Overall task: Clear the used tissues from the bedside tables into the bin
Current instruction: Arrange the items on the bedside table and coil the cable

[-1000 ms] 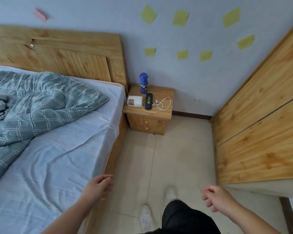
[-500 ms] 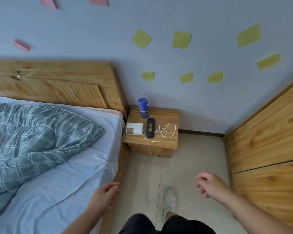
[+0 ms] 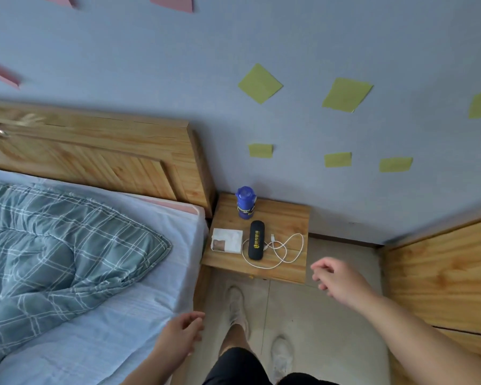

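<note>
Both hands (image 3: 182, 333) empty, forearms cropped, bedside table (image 3: 289, 215) tissues indistinct

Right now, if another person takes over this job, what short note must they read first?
Left hand: empty, open, low beside the bed.
Right hand: empty, fingers loosely curled, just off the bedside table.
On the table: blue bottle, black case, white cable, and a small white packet.
No loose used tissue and no bin in view.
Left: find the tissues, find the bin.

Bedside table (image 3: 289, 215) right of bed (image 3: 95, 315)
</note>
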Demonstrator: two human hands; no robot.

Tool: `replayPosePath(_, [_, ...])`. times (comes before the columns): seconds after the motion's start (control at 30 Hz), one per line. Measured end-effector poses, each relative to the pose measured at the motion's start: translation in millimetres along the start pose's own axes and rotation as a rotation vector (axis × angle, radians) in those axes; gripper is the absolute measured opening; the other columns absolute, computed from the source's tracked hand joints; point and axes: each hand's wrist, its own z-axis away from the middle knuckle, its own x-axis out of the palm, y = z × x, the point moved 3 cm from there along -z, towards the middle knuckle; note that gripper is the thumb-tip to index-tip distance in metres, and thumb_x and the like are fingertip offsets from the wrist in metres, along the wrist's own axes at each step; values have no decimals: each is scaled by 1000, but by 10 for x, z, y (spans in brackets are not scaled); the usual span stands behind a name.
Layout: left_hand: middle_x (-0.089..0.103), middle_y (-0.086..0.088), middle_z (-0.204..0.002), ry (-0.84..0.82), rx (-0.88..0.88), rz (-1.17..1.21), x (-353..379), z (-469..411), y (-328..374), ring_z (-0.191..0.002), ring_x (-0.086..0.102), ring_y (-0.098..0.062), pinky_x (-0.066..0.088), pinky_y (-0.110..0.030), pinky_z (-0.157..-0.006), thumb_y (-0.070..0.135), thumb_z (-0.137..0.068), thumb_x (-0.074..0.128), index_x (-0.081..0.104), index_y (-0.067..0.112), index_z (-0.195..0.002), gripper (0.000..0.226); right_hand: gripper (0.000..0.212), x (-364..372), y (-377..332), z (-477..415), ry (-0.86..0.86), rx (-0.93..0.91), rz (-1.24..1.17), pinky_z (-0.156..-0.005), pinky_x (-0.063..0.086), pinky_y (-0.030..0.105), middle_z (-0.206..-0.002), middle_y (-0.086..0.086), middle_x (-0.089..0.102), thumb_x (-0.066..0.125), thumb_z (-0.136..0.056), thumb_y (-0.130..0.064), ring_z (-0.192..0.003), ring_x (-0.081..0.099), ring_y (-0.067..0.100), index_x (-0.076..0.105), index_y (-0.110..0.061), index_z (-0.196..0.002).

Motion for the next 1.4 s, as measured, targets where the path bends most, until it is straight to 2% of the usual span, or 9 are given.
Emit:
replayPosePath(0.27, [76, 11, -98, -201, 131, -359, -124, -1324, 822, -87, 70, -7, 54, -19, -69, 30, -101, 67, 72, 40, -109, 14, 17, 369, -389, -820, -22, 98, -14, -67, 59, 38, -79, -7, 77, 59, -95, -28, -68, 73, 12, 73, -34, -88])
replayPosePath(0.4, [69, 15, -104, -182, 148, -542, 4, -1823, 1000, -104, 68, -14, 54, -31, -89, 34, -94, 69, 71, 33, -122, 28, 16, 586, -525, -1254, -23, 146, -63, -73, 63, 42, -78, -9, 78, 59, -91, -29, -68, 74, 12, 72, -35, -86])
replayPosePath(0.53, [69, 7, -126, -142, 191, -618, 258, -2327, 1035, -114, 67, -20, 51, -33, -91, 35, -92, 68, 65, 35, -136, 44, 19, 985, -529, -1841, -76, 170, -50, -66, 60, 36, -80, -4, 76, 55, -94, -27, -68, 71, 16, 71, -37, -94])
replayPosePath(0.67, [53, 3, -153, -117, 333, -837, 570, -2884, 970, -144, 46, -24, 45, -39, -109, 36, -91, 74, 50, 33, -152, 65, 25, 1423, -382, -2469, -60, 162, -7, -67, 47, 28, -100, -4, 72, 63, -96, -29, -78, 64, 12, 69, -24, -120])
replayPosePath(0.83, [19, -2, -176, -145, 490, -1116, 892, -3412, 789, -163, 12, -26, 18, -41, -130, 43, -88, 81, 14, 33, -168, 106, 67, 1841, -159, -2970, 31, 220, 83, -83, 49, 35, -129, 9, 61, 77, -86, -43, -108, 65, 30, 52, -18, -142])
replayPosePath(0.93, [14, -1, -176, -145, 507, -1198, 969, -3623, 676, -163, 10, -26, 19, -43, -129, 37, -89, 80, 7, 35, -168, 108, 81, 2056, -64, -3100, 60, 191, 159, -83, 43, 35, -133, 13, 54, 82, -80, -44, -116, 61, 35, 44, -17, -145])
replayPosePath(1.1, [37, -6, -159, -20, 588, -1222, 1024, -3749, 612, -150, 33, -30, 34, -41, -120, 30, -86, 69, 20, 33, -167, 96, 92, 2273, 49, -3207, 154, 173, 204, -83, 46, 37, -131, 13, 53, 85, -75, -41, -116, 59, 36, 36, -14, -149])
replayPosePath(1.23, [39, -6, -148, -24, 470, -1102, 1055, -3741, 528, -139, 42, -31, 56, -41, -95, 38, -82, 75, 24, 32, -165, 97, 83, 2337, 79, -3253, 144, 186, 243, -81, 46, 37, -129, 13, 50, 82, -76, -31, -119, 56, 37, 37, -10, -143])
replayPosePath(1.4, [49, -8, -138, 161, 213, -791, 965, -3666, 503, -129, 52, -36, 55, -47, -91, 52, -75, 77, 43, 21, -148, 87, 88, 2278, 45, -3132, 126, 191, 210, -78, 42, 34, -132, 9, 50, 80, -74, -33, -118, 57, 34, 36, -13, -148])
